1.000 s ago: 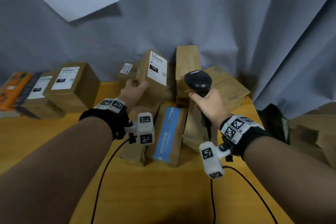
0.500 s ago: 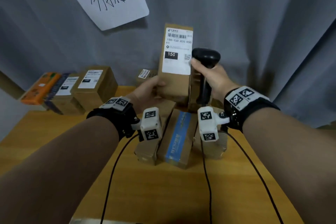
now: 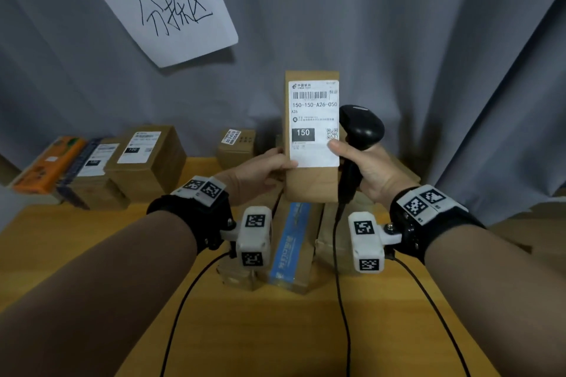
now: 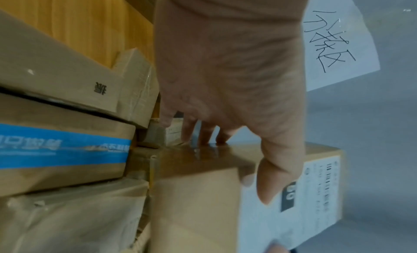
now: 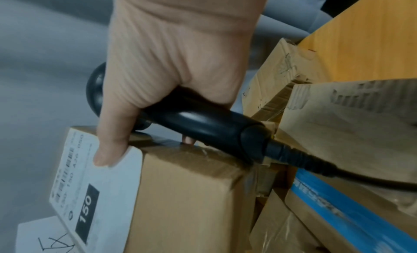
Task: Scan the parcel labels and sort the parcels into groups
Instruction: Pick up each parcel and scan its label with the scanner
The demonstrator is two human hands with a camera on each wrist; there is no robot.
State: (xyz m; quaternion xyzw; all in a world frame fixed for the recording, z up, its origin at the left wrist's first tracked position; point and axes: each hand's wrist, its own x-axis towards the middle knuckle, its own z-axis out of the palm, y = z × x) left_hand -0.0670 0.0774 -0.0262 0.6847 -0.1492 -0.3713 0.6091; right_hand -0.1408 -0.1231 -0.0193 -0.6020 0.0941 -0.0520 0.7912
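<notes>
I hold a brown cardboard parcel (image 3: 309,184) upright above the pile, its white label (image 3: 314,124) reading "150-150-A26-050" and "150" facing me. My left hand (image 3: 269,167) grips its left edge, thumb on the label's lower corner and fingers behind. My right hand (image 3: 364,162) is wrapped round the handle of a black barcode scanner (image 3: 363,128), and its thumb presses the label's right edge. In the left wrist view my left hand (image 4: 225,78) holds the parcel (image 4: 198,203). In the right wrist view my right hand (image 5: 176,52) clasps the scanner (image 5: 203,121) against the parcel (image 5: 185,194).
Under my hands on the wooden table (image 3: 275,330) lie more boxes, one with blue tape (image 3: 291,242). A row of labelled boxes (image 3: 147,156) and an orange box (image 3: 49,162) stands at the back left, a small box (image 3: 237,144) behind. A handwritten paper sign (image 3: 171,9) hangs on the grey curtain.
My left hand lifted the parcel off the pile and turned it upright, label toward me. My right hand rose with the scanner and set its thumb on the label's edge.
</notes>
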